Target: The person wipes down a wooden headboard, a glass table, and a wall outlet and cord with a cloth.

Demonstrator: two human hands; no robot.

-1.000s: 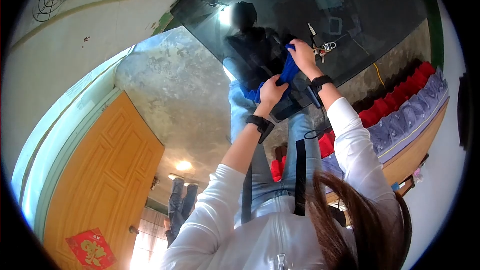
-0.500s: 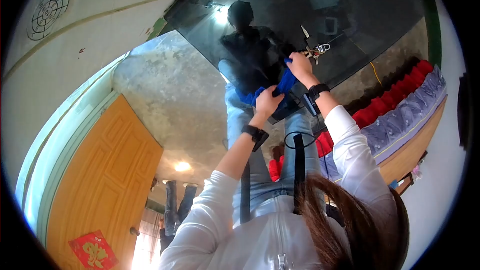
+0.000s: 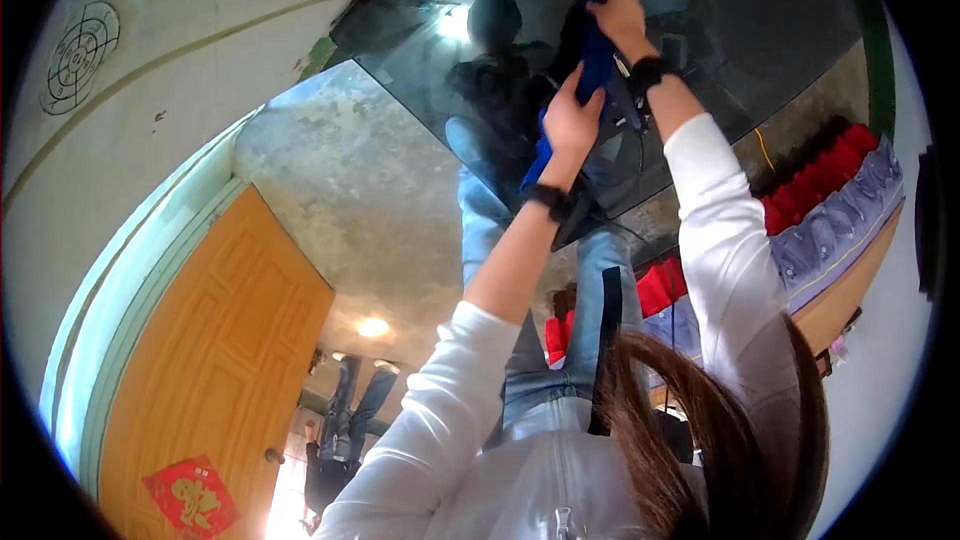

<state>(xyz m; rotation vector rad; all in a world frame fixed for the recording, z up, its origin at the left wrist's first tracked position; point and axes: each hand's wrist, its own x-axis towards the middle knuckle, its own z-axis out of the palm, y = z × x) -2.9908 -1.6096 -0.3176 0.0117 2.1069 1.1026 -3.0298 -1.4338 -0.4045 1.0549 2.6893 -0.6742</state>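
Observation:
A dark blue cloth (image 3: 597, 62) stretches between both hands above the glossy black tabletop (image 3: 420, 50). My right hand (image 3: 620, 20), farther out over the table, grips its upper end. My left hand (image 3: 573, 128) is closed around the cloth lower down, and a loose part hangs below it toward the table's near edge. Black bands circle both wrists. Some small items, partly hidden and blurred, lie on the table by my right wrist; I cannot make them out clearly.
A bed with a red and lavender ruffled cover (image 3: 840, 210) stands to the right. On the left are a wooden door (image 3: 215, 340) and a pale wall. Another person's legs (image 3: 355, 405) show at the lower left. A yellow cable (image 3: 765, 148) hangs beyond the table edge.
Both hands have moved up and forward over the table with the blue cloth, lifting and stretching it. The keys seen on the tabletop are now largely covered by my right arm and the cloth.

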